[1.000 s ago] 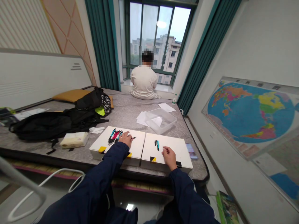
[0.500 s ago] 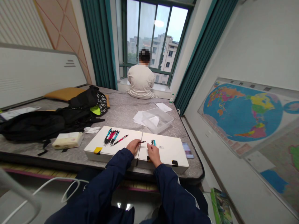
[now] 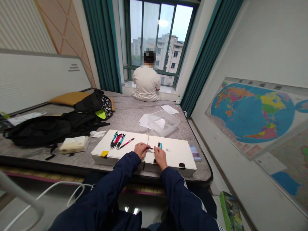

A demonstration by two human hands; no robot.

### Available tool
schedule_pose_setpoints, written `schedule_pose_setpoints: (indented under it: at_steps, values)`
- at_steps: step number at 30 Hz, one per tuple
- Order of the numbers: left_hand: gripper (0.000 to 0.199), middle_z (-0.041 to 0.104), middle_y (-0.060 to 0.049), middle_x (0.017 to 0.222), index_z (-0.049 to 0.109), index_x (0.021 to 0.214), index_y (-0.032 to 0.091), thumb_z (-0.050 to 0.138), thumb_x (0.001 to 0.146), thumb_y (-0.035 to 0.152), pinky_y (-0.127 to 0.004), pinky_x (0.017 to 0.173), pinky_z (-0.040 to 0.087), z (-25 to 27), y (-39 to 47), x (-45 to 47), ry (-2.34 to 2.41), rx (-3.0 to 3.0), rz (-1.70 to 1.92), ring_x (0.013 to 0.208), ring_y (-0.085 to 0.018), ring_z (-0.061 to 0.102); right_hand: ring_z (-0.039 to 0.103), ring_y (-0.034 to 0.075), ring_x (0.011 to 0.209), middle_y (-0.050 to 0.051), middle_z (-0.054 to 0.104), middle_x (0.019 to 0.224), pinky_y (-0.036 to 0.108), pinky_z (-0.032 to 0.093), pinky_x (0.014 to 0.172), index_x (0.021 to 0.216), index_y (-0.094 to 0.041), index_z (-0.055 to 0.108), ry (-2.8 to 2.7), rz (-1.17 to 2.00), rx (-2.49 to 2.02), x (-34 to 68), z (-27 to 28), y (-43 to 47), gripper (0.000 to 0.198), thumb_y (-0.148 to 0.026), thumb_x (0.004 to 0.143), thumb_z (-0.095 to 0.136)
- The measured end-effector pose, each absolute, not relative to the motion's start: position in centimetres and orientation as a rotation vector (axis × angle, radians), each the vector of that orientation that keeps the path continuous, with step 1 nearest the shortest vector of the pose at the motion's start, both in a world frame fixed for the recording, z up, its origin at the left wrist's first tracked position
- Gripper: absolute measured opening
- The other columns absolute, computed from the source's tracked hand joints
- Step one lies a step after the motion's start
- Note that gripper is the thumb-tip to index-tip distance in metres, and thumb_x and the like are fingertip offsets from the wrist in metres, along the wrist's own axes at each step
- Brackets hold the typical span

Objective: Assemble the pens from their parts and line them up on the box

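My left hand is closed on a thin dark pen, held level over the seam between two white boxes. My right hand pinches at the pen's other end, its fingers partly hiding it. Beneath my left forearm and hand lies the left white box, carrying a row of several blue, red and black pens and a separate red-and-black pen. On the right white box, just behind my right hand, lie small black and teal pieces, too small to make out fully.
The boxes rest on a grey mattress. Behind them are a clear plastic bin and white paper. A tissue pack and black backpack lie left, a blurred phone-like item right. A person sits by the window.
My hands have come together: the right hand, apart from the pen before, now meets its free end. The whole view has shifted slightly.
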State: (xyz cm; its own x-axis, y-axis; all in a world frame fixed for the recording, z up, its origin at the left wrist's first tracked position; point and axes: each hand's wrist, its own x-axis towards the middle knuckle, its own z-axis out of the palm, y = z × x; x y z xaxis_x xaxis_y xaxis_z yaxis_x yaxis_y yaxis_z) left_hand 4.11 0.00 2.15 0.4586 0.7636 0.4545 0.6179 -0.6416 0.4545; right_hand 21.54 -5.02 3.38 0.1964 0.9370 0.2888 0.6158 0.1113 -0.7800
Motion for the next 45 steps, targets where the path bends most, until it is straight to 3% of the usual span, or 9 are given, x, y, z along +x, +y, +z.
schedule_pose_setpoints:
  at_steps: [5,10,13,24,45]
  values:
    - [0.031,0.070,-0.005,0.104,0.067,0.103,0.024,0.050,0.081,0.011,-0.042,0.094,0.038,2.6,-0.4,4.2,1.176,2.463,0.931,0.103,-0.023,0.056,0.046,0.016,0.053,-0.002,0.048,0.053,0.025,0.026,0.054,0.058,-0.022,0.045,-1.553,0.457,-1.588,21.7,3.4,-5.0,0.051,-0.056,0.094,0.032]
    - [0.031,0.070,-0.004,0.104,0.065,0.102,0.027,0.051,0.080,0.011,-0.054,0.105,0.022,2.5,-0.5,4.4,1.280,2.454,0.925,0.110,-0.025,0.054,0.051,0.018,0.057,0.001,0.055,0.056,0.026,0.025,0.054,0.063,-0.022,0.051,-1.669,0.379,-1.586,21.5,3.7,-5.2,0.046,-0.049,0.096,0.034]
    - [0.030,0.071,-0.003,0.104,0.065,0.101,0.028,0.051,0.081,0.011,-0.056,0.105,0.019,2.3,-0.5,4.4,1.286,2.454,0.918,0.111,-0.025,0.053,0.053,0.019,0.059,0.002,0.058,0.060,0.026,0.025,0.055,0.066,-0.022,0.054,-1.727,0.344,-1.598,21.5,3.7,-5.2,0.042,-0.045,0.097,0.035]
    - [0.016,0.071,-0.004,0.096,0.068,0.093,0.022,0.063,0.078,0.024,-0.039,0.089,0.043,2.3,0.2,4.3,1.261,2.305,0.998,0.095,-0.023,0.061,0.049,0.016,0.057,-0.001,0.052,0.056,0.024,0.030,0.056,0.062,-0.021,0.053,-1.671,0.498,-1.538,22.5,3.0,-4.2,0.047,-0.049,0.094,0.033]
    - [0.015,0.071,-0.004,0.088,0.070,0.088,0.018,0.065,0.080,0.029,-0.034,0.084,0.044,2.2,0.4,4.1,1.242,2.222,1.043,0.086,-0.021,0.061,0.042,0.013,0.054,-0.002,0.047,0.051,0.024,0.031,0.054,0.060,-0.020,0.048,-1.572,0.688,-1.515,23.1,3.2,-4.5,0.049,-0.053,0.094,0.037]
